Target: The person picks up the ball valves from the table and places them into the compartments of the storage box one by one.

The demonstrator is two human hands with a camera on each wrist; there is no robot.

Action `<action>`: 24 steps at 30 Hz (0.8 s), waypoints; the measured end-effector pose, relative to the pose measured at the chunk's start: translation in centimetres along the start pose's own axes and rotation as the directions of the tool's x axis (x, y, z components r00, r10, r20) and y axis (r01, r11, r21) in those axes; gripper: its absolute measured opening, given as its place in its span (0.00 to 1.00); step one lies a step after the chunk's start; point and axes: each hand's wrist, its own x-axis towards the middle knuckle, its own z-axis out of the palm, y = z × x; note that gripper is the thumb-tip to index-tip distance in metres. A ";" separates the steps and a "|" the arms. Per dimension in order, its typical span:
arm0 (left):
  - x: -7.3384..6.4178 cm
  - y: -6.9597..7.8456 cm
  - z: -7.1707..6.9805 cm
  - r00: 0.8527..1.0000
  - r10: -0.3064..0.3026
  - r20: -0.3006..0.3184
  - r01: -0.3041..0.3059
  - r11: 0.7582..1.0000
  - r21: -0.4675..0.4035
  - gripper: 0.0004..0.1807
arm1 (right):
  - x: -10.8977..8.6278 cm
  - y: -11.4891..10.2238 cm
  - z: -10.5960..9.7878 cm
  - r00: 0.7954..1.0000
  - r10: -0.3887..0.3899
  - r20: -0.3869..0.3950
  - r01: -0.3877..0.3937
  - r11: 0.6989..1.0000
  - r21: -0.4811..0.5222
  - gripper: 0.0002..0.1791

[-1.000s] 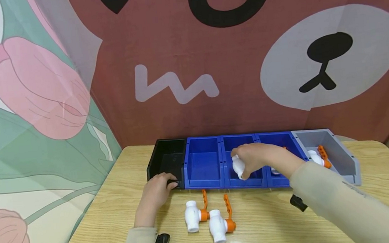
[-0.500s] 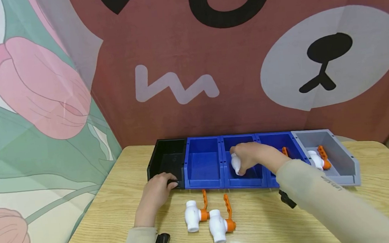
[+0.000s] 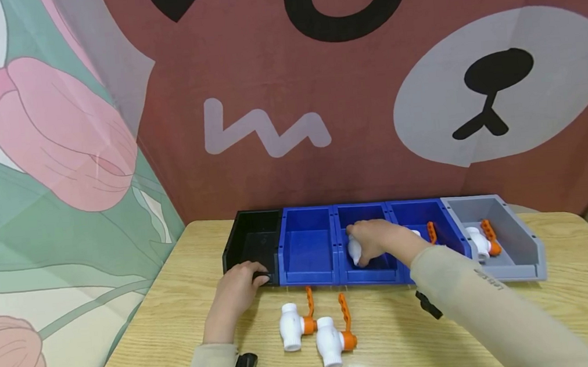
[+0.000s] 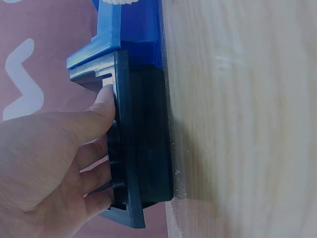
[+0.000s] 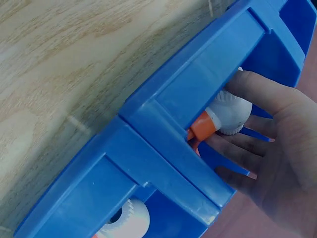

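In the head view my right hand [image 3: 372, 239] is down inside the middle blue bin [image 3: 367, 275], holding a white ball valve [image 3: 355, 251] by its body. The right wrist view shows the thumb and fingers around the valve body [image 5: 237, 113], its orange stem toward the bin's front wall. My left hand [image 3: 238, 287] grips the front lip of the black bin [image 4: 148, 134] at the row's left end. Its thumb lies on the rim, and the other fingers reach over the lip. Two more white valves with orange handles, a left one [image 3: 290, 326] and a right one [image 3: 329, 343], lie on the table.
Left of the middle bin stands another blue bin [image 3: 307, 252]. The right blue bin [image 3: 425, 213] contains a valve with an orange handle [image 3: 432, 233], partly hidden by my arm. A grey bin [image 3: 525, 245] at the right end holds another valve [image 3: 480, 243]. A printed cloth hangs behind the table.
My right hand has moved slightly left and lower into the middle bin with the ball valve. The left hand keeps its place on the black bin.
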 end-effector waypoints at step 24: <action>0.1 0.0 0.2 1.000 0.002 -0.003 -0.002 1.000 0.002 0.06 | 0.3 -0.1 1.2 0.996 -0.032 -0.082 0.026 0.996 -0.083 0.35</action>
